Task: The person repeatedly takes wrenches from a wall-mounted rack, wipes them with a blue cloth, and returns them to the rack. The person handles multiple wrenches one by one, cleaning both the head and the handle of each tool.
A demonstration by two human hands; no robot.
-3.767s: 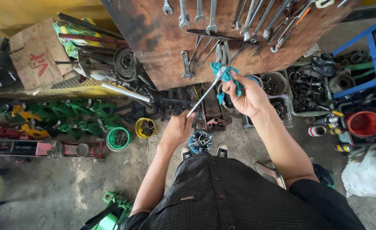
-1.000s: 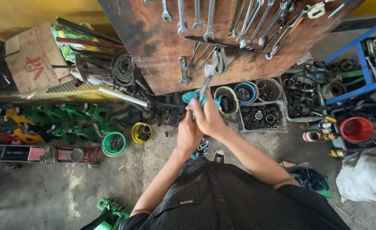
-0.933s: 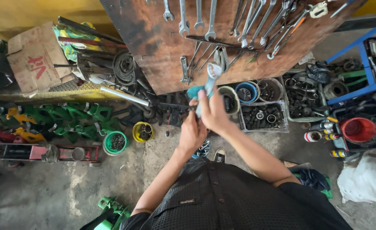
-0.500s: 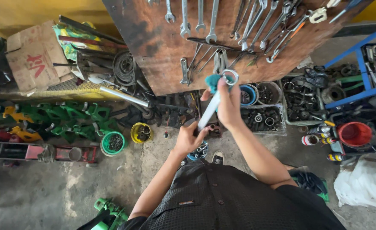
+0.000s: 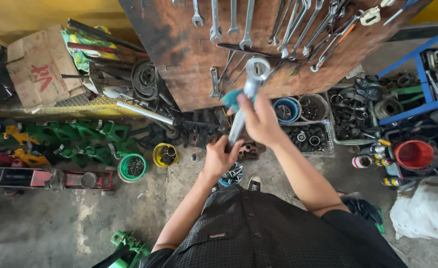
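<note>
Wooden tool board (image 5: 179, 54) leaning behind, hung with wrenches. Just below it, large ring spanner (image 5: 246, 97) held upright: left hand (image 5: 220, 158) closed around lower shaft, right hand (image 5: 261, 119) closed higher, pressing teal rag (image 5: 231, 98) against it.

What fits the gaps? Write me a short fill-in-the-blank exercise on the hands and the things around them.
1. The left hand grips the lower end of a large ____, a metal tool with a ring at its top end.
2. The right hand presses a ____-coloured cloth against its shaft.
3. More tools hang on the brown wooden ____ behind.
4. The small tub of bolts beside the yellow tub is ____.

Missing words: wrench; teal; board; green
</note>
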